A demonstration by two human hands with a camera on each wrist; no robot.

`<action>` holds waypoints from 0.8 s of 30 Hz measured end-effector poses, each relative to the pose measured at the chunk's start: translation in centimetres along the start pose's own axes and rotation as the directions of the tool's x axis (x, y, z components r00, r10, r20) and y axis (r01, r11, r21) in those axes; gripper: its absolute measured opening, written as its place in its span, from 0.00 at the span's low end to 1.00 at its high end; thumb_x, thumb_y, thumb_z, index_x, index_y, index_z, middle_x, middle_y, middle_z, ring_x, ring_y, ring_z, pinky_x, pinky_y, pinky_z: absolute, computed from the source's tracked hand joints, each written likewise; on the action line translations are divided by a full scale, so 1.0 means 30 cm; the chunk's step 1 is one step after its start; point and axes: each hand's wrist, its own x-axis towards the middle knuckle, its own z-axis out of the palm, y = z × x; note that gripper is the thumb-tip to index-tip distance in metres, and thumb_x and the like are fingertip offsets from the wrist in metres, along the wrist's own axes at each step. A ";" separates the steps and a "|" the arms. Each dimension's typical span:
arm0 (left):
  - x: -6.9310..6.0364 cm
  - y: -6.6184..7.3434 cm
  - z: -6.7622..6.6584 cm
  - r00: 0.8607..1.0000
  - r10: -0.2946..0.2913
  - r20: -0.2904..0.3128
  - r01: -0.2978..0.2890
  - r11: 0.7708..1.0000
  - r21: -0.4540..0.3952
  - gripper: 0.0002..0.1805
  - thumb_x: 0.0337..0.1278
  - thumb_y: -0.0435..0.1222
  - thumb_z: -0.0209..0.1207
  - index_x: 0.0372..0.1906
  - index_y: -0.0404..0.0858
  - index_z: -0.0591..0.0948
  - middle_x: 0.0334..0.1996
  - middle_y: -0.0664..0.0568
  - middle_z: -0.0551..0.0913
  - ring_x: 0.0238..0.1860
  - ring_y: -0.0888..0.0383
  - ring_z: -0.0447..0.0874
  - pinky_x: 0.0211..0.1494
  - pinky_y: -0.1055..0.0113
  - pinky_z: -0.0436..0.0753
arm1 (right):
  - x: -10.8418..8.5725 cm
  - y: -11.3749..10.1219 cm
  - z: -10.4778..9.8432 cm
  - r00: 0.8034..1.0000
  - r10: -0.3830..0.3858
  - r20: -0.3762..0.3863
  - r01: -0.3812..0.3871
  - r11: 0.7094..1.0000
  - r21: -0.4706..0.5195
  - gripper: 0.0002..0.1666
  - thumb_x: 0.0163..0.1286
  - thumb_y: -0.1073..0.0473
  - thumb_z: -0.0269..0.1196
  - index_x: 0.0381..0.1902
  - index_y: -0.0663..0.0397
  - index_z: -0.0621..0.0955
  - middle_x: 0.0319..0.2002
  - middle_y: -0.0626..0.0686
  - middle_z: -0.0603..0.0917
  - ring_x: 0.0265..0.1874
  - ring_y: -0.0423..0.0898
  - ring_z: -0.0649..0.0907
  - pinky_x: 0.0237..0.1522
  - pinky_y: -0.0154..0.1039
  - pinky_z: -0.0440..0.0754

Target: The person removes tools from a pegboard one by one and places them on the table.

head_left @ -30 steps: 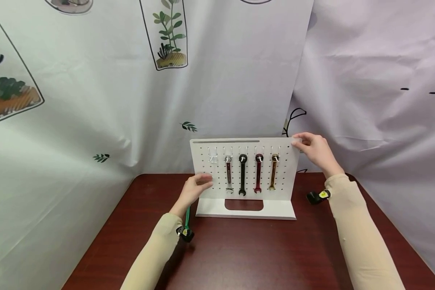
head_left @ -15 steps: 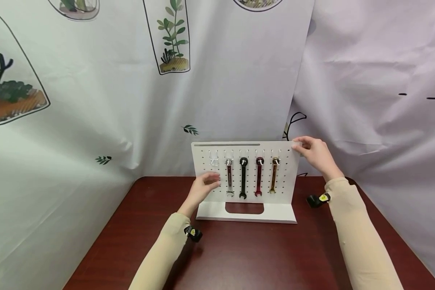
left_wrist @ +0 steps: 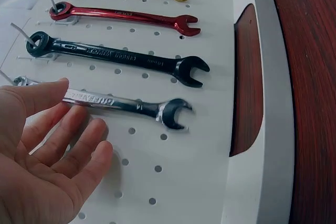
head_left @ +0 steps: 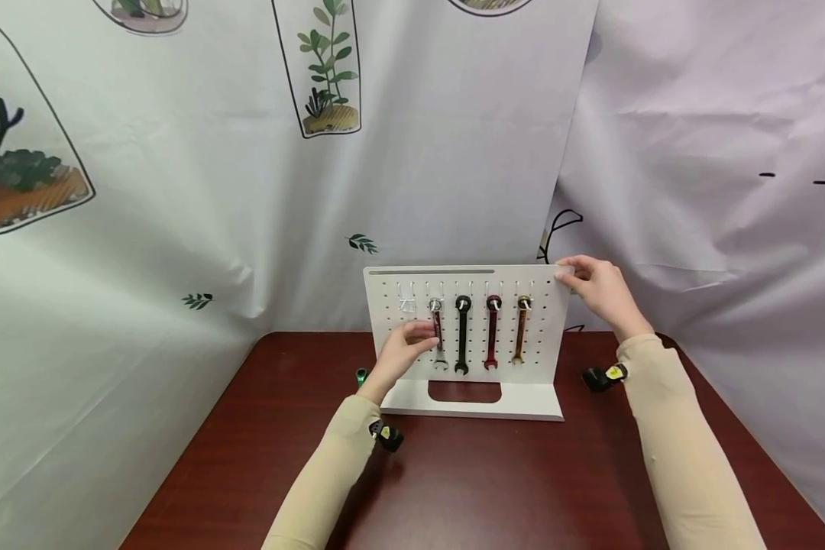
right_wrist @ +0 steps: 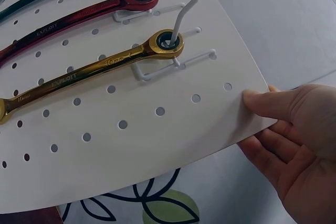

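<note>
A white pegboard (head_left: pixel 543 336) stands upright with four wrenches on hooks: silver (left_wrist: pixel 121 102), black (left_wrist: pixel 115 56), red (left_wrist: pixel 121 15) and gold (right_wrist: pixel 79 77). My left hand (left_wrist: pixel 58 150) is at the silver wrench, its thumb and index finger pinching the shaft near the ring end, the other fingers loosely bent beside it. The ring end is still over its hook. My right hand (right_wrist: pixel 294 135) grips the board's upper right corner, thumb on the front face and fingers behind. An empty hook (head_left: pixel 407 304) is left of the silver wrench.
A green-ended tool (head_left: pixel 361 376) lies on the dark red table (head_left: pixel 454 481), left of the board and partly hidden by my left arm. A patterned white cloth (head_left: pixel 454 153) hangs behind the board.
My left hand has moved right across the board's front to the silver wrench and taken hold of it; the wrench's lower end has shifted slightly right. My right hand stays at the corner.
</note>
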 end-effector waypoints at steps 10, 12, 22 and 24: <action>0.004 0.008 0.030 0.999 0.016 -0.028 -0.017 1.000 -0.010 0.19 0.62 0.38 0.68 0.55 0.35 0.83 0.47 0.45 0.86 0.49 0.49 0.85 0.52 0.58 0.83 | -0.002 -0.002 0.003 1.000 0.002 -0.002 -0.002 1.000 0.001 0.24 0.77 0.47 0.59 0.59 0.59 0.81 0.45 0.64 0.86 0.41 0.58 0.82 0.43 0.50 0.78; 0.003 0.009 0.035 0.999 0.025 -0.045 -0.025 1.000 -0.017 0.18 0.63 0.38 0.68 0.54 0.34 0.83 0.47 0.44 0.86 0.48 0.49 0.85 0.52 0.57 0.83 | -0.001 -0.001 0.004 1.000 0.002 -0.001 -0.002 1.000 0.000 0.24 0.77 0.47 0.60 0.59 0.58 0.81 0.45 0.64 0.86 0.41 0.58 0.82 0.43 0.50 0.78; 0.009 0.018 0.062 0.994 0.017 -0.107 -0.024 0.997 -0.070 0.17 0.65 0.41 0.66 0.51 0.33 0.82 0.46 0.45 0.85 0.48 0.52 0.84 0.51 0.60 0.83 | -0.003 -0.002 0.003 1.000 -0.004 -0.006 0.004 1.000 -0.003 0.23 0.77 0.47 0.60 0.58 0.59 0.81 0.41 0.62 0.86 0.38 0.56 0.82 0.41 0.47 0.77; 0.015 0.017 0.067 0.993 0.018 -0.118 -0.029 0.995 -0.097 0.15 0.66 0.40 0.65 0.50 0.33 0.82 0.46 0.45 0.85 0.47 0.53 0.84 0.50 0.61 0.84 | -0.002 -0.001 0.002 1.000 -0.008 -0.008 0.008 1.000 -0.009 0.23 0.77 0.47 0.60 0.58 0.59 0.81 0.41 0.62 0.86 0.38 0.57 0.82 0.40 0.46 0.76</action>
